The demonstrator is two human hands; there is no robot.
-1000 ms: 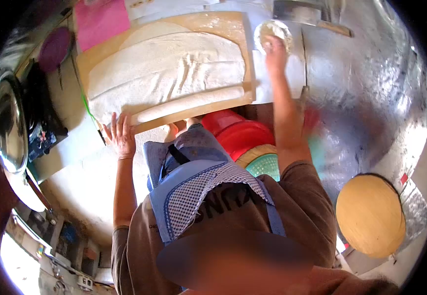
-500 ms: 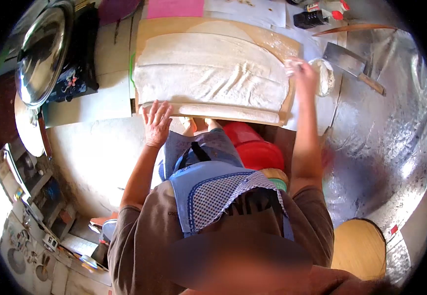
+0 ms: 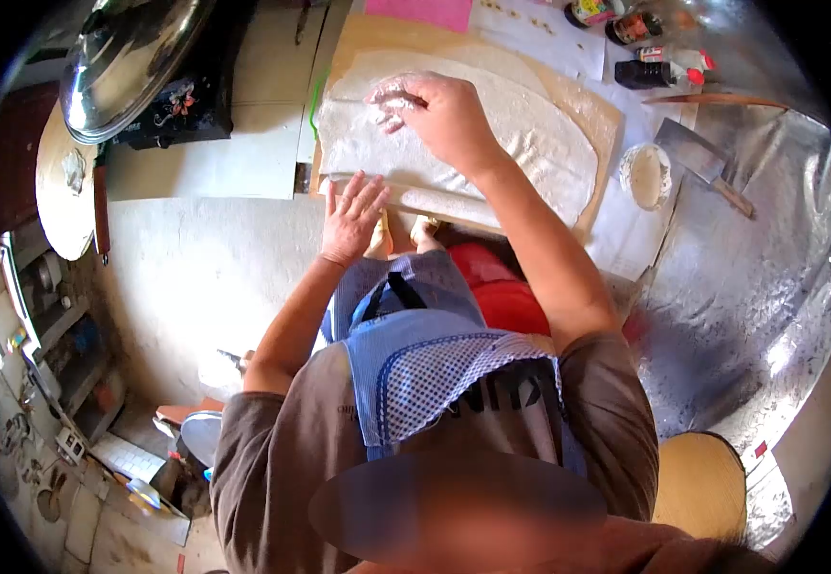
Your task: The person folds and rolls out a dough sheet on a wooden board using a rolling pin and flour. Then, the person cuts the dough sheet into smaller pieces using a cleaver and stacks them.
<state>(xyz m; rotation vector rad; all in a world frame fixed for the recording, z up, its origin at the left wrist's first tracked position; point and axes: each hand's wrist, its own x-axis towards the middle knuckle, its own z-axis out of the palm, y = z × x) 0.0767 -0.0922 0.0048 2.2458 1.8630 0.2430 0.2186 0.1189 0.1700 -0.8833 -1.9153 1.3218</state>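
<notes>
A wide sheet of floured dough (image 3: 530,120) lies rolled out on a wooden board (image 3: 392,36), with wrinkles on its surface. Along the near edge of the dough is a long pale rolling pin (image 3: 444,203). My left hand (image 3: 353,218) rests with fingers spread at the pin's left end. Above the left part of the dough hovers my right hand (image 3: 439,113), fingers curled together and white with flour. To the right of the board stands a white bowl (image 3: 646,176) with pale flour inside.
A cleaver (image 3: 702,158) lies on the silvery covering at right, beyond the bowl. Several bottles, one a dark bottle (image 3: 643,75), are at the back right. A shiny metal lid (image 3: 129,62) stands at the left. Below the board is a red tub (image 3: 506,292).
My right hand has swung left from beside the flour bowl to above the dough. My left hand stays at the near edge. The whole view has shifted a little.
</notes>
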